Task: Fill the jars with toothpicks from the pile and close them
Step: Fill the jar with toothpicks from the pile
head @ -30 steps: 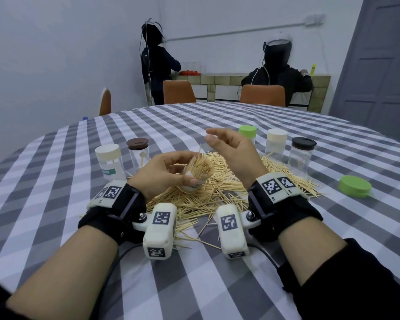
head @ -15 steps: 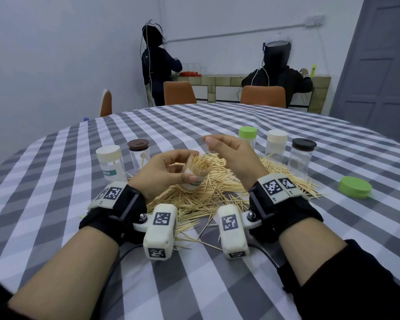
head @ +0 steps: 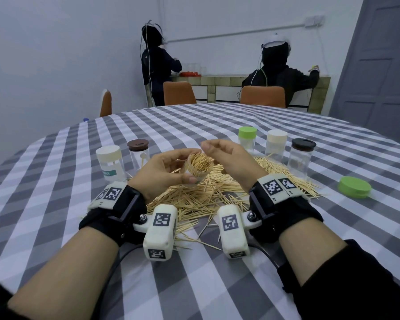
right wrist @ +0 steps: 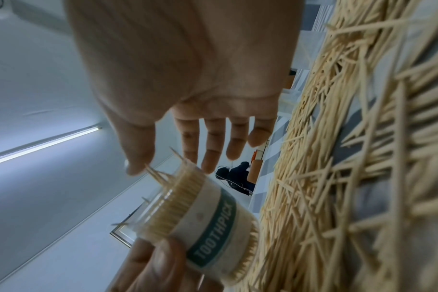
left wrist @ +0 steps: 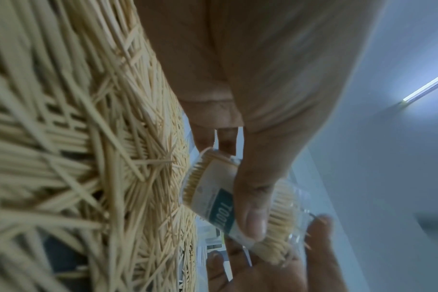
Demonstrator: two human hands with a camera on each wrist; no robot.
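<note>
Tilting a full jar (head: 195,168) toward herself, the left hand (head: 162,174) grips it while the right hand (head: 231,159), fingers loose and empty, hovers to level stray toothpicks above the pile (head: 194,199).

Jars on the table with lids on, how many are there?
5. Cream-lidded jar and brown-lidded jar on the left; green-lidded jar, cream one and dark-lidded one on the right. None seem hidden.

Left hand (head: 164,172) hides the jar's (head: 195,168) lower wall – label partly covered, pile (left wrist: 63,158) blurred
</note>
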